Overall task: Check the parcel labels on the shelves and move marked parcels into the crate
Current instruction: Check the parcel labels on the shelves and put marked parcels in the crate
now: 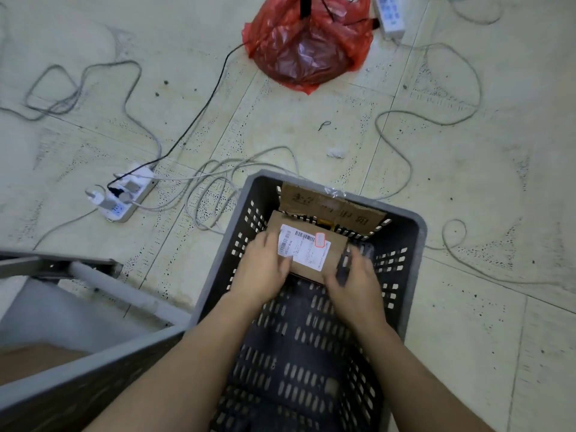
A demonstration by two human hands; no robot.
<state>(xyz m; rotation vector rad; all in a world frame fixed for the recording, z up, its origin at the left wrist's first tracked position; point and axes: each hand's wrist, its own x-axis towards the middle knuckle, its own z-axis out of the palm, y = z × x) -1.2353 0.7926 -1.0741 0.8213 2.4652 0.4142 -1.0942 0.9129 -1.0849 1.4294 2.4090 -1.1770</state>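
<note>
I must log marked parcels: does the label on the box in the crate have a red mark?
Yes, the white label on the box shows a red-outlined mark at its upper right corner.

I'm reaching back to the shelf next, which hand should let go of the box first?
Probably the left hand: the shelf frame stands on that side, and the cardboard parcel is already low inside the crate, where the right hand can steady it.

Inside a dark grey perforated plastic crate (414,232) on pale floor tiles (467,322), the left hand (260,275) and right hand (353,285) grip a brown cardboard parcel (335,244) bearing a white label (305,249) with a red mark (320,239).
</note>
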